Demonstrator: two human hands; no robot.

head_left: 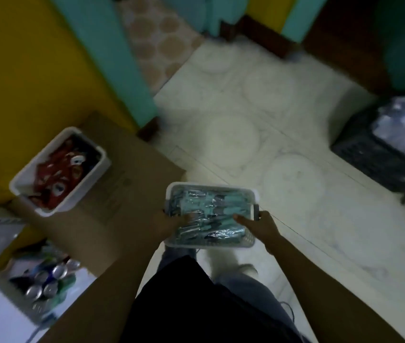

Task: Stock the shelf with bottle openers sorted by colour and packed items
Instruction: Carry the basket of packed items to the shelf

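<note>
I carry a white basket (211,188) in front of my body, above the floor. It is full of teal bottle openers (209,209) in clear wrappers. My left hand (171,222) grips the basket's left side, thumb over the contents. My right hand (258,222) grips the right side near its grey handle, thumb lying inside. A second white basket (90,177) of red packed bottle openers (60,174) sits on a cardboard box (132,184) at the left. The frame is blurred.
Yellow wall and teal posts (112,58) stand at the left and back. A black crate (374,164) with clear-wrapped items sits on the floor at the right. Drink cans (48,285) fill an open box at the lower left. Pale tiled floor (246,107) lies ahead.
</note>
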